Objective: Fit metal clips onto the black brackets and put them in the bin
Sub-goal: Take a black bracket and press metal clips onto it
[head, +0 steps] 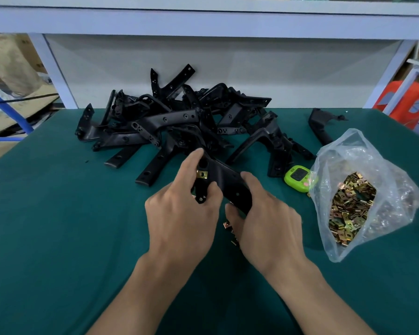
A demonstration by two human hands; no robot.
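Both forearms come in from the near edge of the table [58, 226], which has a green mat on top. The hands meet over the middle.

Left hand [182, 213]: fingers curled round the short arm of a black bracket [228, 182], thumb on its lower tip, index finger stretched up along the top end.

Right hand [269, 218]: fingers wrapped over the long arm of the same part, thumb tucked under it. The black bracket is held off the mat, tilted, between the two hands.

One metal clip [202, 174] sits on the short arm, right beside the left index finger. I can't tell whether it is fully seated.

A few loose clips [226, 224] lie on the mat just under the right thumb.

Near the right edge there is a clear plastic bag [363, 153], mouth open and lying on its side, with a heap of brass-coloured bagged clips [348, 209] inside. A green timer [296, 178] is touching the bag's left side.

Bracket pile [179, 122]: a tangled black heap at the middle of the far edge, against the white back panel [107, 68].

A lone bracket [321, 124] lies toward the far right corner, apart from the heap.

Off the table, an orange stool [406, 100] stands past the right post, and cardboard boxes [7, 59] sit past the left one.
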